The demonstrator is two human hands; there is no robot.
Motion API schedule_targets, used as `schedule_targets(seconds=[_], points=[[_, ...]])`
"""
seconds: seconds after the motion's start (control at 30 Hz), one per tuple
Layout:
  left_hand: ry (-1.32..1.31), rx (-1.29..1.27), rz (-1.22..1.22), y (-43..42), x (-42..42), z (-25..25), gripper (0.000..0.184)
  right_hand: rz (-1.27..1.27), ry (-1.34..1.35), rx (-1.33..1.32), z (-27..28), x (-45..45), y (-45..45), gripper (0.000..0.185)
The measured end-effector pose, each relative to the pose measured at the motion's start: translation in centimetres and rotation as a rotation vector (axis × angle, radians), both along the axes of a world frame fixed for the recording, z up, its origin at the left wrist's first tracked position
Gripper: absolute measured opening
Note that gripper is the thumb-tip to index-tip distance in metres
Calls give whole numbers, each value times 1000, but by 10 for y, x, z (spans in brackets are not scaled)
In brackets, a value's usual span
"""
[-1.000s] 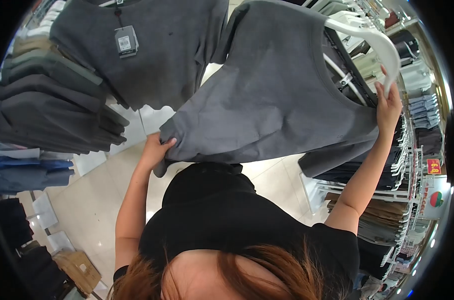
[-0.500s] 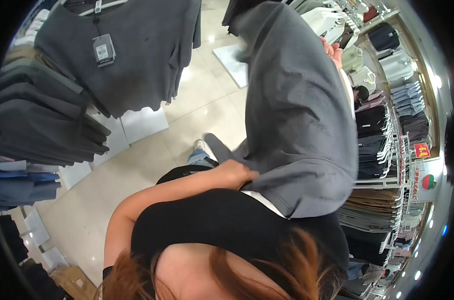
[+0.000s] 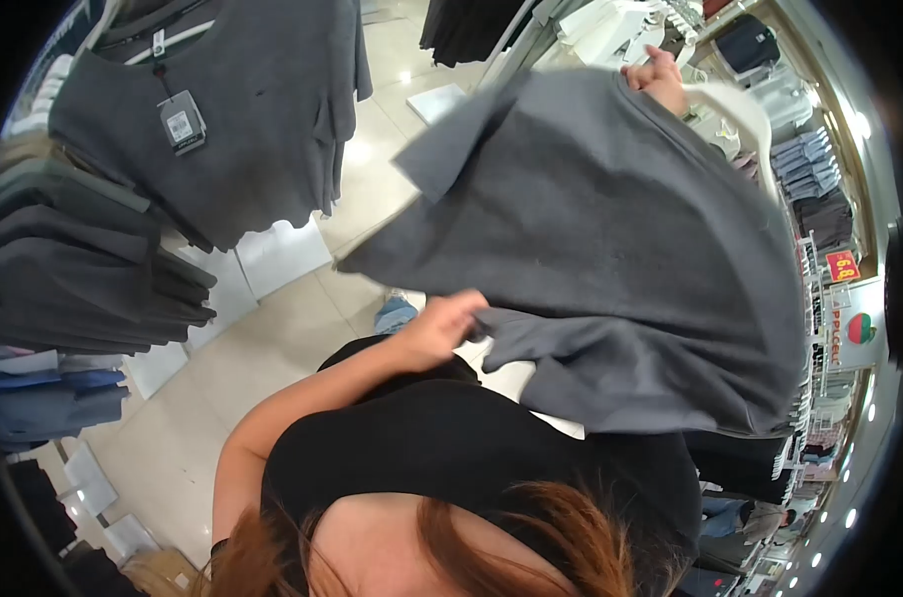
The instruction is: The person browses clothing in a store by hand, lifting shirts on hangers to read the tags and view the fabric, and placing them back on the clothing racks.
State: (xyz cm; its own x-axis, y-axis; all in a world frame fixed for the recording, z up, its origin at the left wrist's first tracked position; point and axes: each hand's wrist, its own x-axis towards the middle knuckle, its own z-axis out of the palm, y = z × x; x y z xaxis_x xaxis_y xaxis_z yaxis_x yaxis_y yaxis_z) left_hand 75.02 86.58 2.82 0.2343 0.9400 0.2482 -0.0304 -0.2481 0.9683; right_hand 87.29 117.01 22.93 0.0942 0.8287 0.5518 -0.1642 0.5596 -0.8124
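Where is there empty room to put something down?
There's bare floor between the blue clothes and the left arm; another bare strip between the tagged top and the held grey shirt. The right side is crowded with hanging clothes.

Below our left hand (image 3: 441,326), we are seeing a pale tiled floor (image 3: 188,438); white slabs (image 3: 284,261) are lying on it, left of the grip.
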Motion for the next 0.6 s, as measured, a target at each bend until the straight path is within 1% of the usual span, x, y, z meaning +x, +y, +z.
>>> schedule_targets(seconds=[0.03,0.07,0.1,0.13,0.17,0.2,0.23,0.27,0.33,0.43,0.53,0.57,0.6], points=[[-237,-271,25,-5,-17,10,22,-301,-357,56,-2,4,5,29],[-605,-339,25,-4,-33,-2,19,-599,-716,109,0,5,4,28],[-791,-465,202,-13,-48,-11,26,-615,-959,105,6,14,0,27],[-980,-552,401,-21,-64,-18,38,-444,-1103,-2,16,19,-11,44],[-811,-123,176,-14,-101,-86,50,-390,-1148,53,17,25,-5,52],[-1039,-502,499,-26,-93,-5,50,-334,-1191,107,18,29,-4,60],[-1179,-510,509,-31,-111,5,46,-168,-1133,42,23,33,-2,71],[-1132,-406,365,-36,-138,-27,42,-22,-1100,-105,37,28,-19,67],[-1137,-402,479,-44,-151,-26,40,146,-1081,-171,53,23,-41,57],[-1265,-312,545,-59,-154,-24,46,391,-992,-187,75,14,-72,43],[-1310,-69,139,-72,-146,-19,59,643,-768,-113,90,1,-125,42],[-1182,-103,286,-73,-142,-13,77,682,-782,-67,97,-4,-143,40],[-891,-173,320,-73,-143,-16,76,719,-794,-25,105,-7,-161,38]])
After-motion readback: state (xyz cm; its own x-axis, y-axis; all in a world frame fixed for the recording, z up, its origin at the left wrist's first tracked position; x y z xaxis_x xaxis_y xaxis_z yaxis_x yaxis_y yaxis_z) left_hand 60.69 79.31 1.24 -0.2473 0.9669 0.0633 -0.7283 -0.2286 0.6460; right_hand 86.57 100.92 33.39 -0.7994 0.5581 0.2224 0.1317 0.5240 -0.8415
